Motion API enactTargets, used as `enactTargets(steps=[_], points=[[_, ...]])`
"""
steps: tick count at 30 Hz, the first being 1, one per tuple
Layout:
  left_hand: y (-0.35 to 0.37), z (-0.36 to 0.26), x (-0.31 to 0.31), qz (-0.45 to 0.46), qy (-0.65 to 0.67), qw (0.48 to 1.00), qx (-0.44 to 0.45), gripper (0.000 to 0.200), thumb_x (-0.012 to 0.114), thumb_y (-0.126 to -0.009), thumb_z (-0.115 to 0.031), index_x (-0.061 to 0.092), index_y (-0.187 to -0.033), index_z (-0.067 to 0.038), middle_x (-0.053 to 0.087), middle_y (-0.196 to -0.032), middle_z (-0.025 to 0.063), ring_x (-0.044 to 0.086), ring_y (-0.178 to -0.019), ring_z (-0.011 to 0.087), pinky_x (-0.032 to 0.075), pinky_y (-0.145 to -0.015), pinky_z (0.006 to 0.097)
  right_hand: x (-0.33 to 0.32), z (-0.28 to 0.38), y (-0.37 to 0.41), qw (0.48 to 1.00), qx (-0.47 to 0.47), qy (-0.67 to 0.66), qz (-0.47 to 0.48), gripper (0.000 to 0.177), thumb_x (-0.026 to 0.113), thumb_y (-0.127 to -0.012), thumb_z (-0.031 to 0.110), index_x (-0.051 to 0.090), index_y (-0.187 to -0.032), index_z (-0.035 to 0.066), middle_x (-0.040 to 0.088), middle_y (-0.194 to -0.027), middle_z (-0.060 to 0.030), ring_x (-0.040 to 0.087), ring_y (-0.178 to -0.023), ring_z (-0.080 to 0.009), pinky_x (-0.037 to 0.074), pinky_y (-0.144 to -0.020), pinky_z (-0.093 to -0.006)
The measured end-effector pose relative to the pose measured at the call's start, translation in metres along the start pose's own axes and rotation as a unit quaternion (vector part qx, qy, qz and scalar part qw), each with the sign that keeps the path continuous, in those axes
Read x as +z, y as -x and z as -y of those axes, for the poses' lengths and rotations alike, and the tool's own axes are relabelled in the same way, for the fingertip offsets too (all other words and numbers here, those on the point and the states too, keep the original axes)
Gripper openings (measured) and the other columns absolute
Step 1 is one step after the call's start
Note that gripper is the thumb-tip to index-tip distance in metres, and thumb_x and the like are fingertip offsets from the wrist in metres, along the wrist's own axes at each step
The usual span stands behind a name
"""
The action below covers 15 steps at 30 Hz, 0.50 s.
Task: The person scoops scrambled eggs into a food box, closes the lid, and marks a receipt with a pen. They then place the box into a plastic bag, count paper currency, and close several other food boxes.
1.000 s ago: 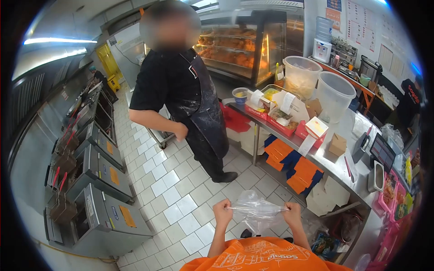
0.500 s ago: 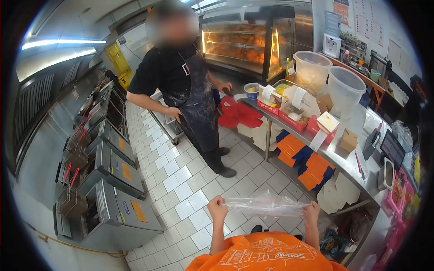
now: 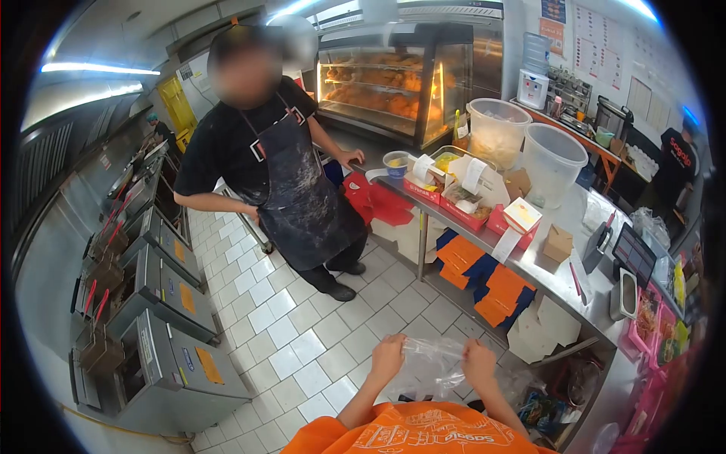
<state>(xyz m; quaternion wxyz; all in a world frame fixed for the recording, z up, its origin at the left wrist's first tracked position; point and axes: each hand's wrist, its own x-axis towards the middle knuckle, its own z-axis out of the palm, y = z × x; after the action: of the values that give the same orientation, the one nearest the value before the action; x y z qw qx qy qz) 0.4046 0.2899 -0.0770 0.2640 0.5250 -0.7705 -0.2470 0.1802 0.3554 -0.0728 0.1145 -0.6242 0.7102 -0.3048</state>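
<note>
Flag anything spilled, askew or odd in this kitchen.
A paper slip droops untidily toward the edge of the steel counter, and the dark apron looks soiled, with whitish smears. The clear plastic bag is crumpled but not visibly torn.

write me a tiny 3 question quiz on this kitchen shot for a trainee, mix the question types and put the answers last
1. What do the wearer's left hand and right hand hold between them?

2. True or false: the nearest co-worker wears a spotless white apron.

3. Which stand on the same steel counter as the open food box?
a) wire fryer baskets
b) two large clear tubs
c) the water dispenser

Key
1. A clear plastic bag.
2. False: the co-worker wears a dark apron with pale smears.
3. b
</note>
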Motion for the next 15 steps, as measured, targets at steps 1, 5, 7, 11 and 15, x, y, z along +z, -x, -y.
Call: enactTargets(steps=[1,5,7,11,15], points=[[-0.007,0.0,-0.009,-0.014,-0.025,1.0,-0.005,0.017,0.054,-0.077,-0.001,0.06,-0.092,-0.006,0.062,-0.096,0.0142,0.059,-0.09,0.0338,0.047,-0.077,0.045,-0.002,-0.016,0.001,0.997,0.033,0.055,0.047,0.013,0.06,-0.07,0.005,0.055,-0.081,0.008,0.059,-0.082,-0.0159,0.06,-0.074,-0.0375,0.045,-0.062,-0.0476],[-0.04,-0.011,-0.047,-0.173,0.064,0.982,0.035,0.02,0.054,-0.076,-0.001,0.06,-0.095,-0.004,0.061,-0.1,0.0173,0.056,-0.094,0.0365,0.045,-0.083,0.0422,-0.065,-0.025,-0.017,0.991,0.069,0.094,-0.061,0.026,0.058,-0.068,-0.005,0.052,-0.09,0.009,0.059,-0.084,-0.0136,0.06,-0.077,-0.0357,0.046,-0.066,-0.0457],[-0.039,-0.056,-0.097,-0.237,0.158,0.951,0.116,0.021,0.055,-0.077,-0.002,0.06,-0.097,-0.002,0.06,-0.103,0.0173,0.056,-0.096,0.0343,0.044,-0.085,0.0398,-0.124,0.022,-0.035,0.983,0.108,0.039,-0.146,0.023,0.057,-0.068,-0.009,0.052,-0.085,0.005,0.058,-0.083,-0.0153,0.059,-0.075,-0.0348,0.046,-0.064,-0.0425],[0.008,-0.032,-0.056,-0.227,0.321,0.888,0.239,0.018,0.055,-0.082,-0.014,0.064,-0.093,-0.001,0.065,-0.092,0.0128,0.06,-0.091,0.0325,0.047,-0.08,0.0417,-0.164,0.063,-0.018,0.885,0.062,-0.043,-0.459,0.017,0.056,-0.068,-0.009,0.054,-0.081,0.001,0.057,-0.079,-0.0177,0.057,-0.07,-0.0356,0.045,-0.061,-0.04],[0.06,0.099,0.043,0.271,-0.018,0.961,0.053,0.025,0.051,-0.089,-0.02,0.066,-0.092,-0.001,0.07,-0.094,0.0109,0.064,-0.088,0.023,0.048,-0.082,0.0358,-0.016,-0.14,0.083,0.98,0.103,0.116,0.126,0.023,0.066,-0.066,0.012,0.063,-0.087,0.005,0.063,-0.078,-0.0152,0.063,-0.072,-0.0268,0.049,-0.066,-0.0386]])
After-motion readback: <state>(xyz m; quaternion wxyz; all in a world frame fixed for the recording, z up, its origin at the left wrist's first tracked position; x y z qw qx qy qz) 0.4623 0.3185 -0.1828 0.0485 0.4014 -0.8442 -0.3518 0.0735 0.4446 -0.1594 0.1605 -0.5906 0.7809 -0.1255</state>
